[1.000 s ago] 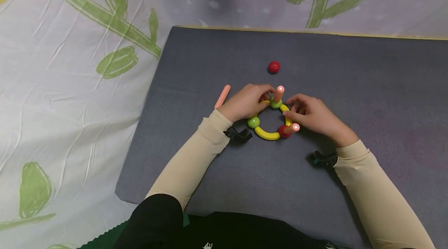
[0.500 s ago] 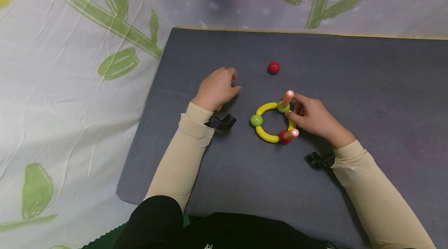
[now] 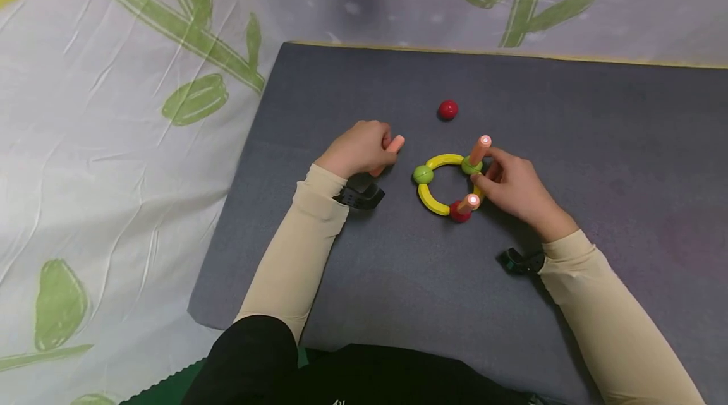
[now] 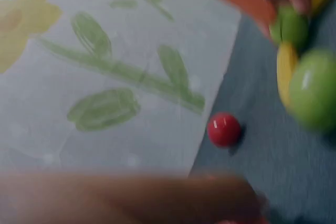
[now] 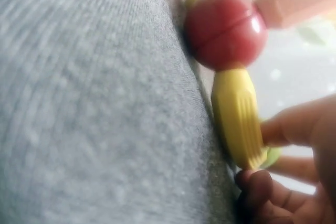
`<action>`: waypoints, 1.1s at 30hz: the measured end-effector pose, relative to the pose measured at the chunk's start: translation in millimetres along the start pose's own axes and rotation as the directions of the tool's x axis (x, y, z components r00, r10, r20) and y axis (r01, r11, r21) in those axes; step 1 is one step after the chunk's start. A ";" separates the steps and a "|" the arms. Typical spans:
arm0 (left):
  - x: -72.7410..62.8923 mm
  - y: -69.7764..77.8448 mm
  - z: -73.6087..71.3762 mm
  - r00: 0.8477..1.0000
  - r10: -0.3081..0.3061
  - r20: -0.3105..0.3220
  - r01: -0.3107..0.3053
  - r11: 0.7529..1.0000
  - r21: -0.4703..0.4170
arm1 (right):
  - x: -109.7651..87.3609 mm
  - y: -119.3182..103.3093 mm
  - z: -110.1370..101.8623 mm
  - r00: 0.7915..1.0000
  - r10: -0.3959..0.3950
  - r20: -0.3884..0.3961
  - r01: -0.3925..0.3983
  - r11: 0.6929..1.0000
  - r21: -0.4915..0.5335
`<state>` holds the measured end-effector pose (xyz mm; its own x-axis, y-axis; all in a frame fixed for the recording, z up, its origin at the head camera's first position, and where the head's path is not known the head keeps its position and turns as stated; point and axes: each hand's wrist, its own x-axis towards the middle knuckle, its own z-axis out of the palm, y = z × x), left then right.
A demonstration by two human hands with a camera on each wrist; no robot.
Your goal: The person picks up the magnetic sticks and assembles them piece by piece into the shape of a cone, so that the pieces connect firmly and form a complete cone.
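Note:
My left hand [image 3: 359,147] grips a salmon-coloured stick [image 3: 396,143], one end poking out past the fingers. To its right lies a ring of yellow curved rods [image 3: 432,201] joined by balls: a plain green ball [image 3: 423,174], a second green ball [image 3: 472,165] and a red ball [image 3: 459,212]. Salmon sticks stand up from the second green ball and, tilted, from the red one. My right hand [image 3: 516,193] pinches the ring's right-hand yellow rod [image 5: 236,114] just below the second green ball. Fingers cover part of that rod.
A loose red ball [image 3: 448,110] lies beyond the ring on the dark grey tabletop [image 3: 398,304]. White sheeting [image 3: 131,190] with a leaf print borders the table on the left and at the back.
My left hand has left the ring, moved left and picked up the stick that lay on the table. The ring has shifted slightly right and turned, with my right hand still on it.

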<state>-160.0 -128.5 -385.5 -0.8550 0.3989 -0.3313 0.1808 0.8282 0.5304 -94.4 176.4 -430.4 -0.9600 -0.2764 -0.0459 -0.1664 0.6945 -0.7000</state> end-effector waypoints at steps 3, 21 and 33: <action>-3.3 10.3 -0.1 0.986 0.158 -0.059 -0.165 0.977 -0.135 | 0.6 0.2 -0.7 0.999 0.025 -0.025 -0.025 1.000 -0.002; -2.7 6.0 4.4 0.933 0.359 0.000 -0.324 0.842 -0.430 | 4.6 -9.1 2.9 0.999 0.021 0.049 -0.022 1.000 0.018; 5.9 -4.4 -0.1 0.923 0.374 0.086 -0.280 0.811 -0.513 | 41.2 -7.1 -50.8 0.920 0.044 0.389 -0.044 0.999 -0.009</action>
<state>-165.8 -129.8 -389.7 -0.6799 0.7122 -0.1750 0.1370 0.3578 0.9237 -144.2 193.8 -391.1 -0.8027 -0.4822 -0.3509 -0.1256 0.7119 -0.6910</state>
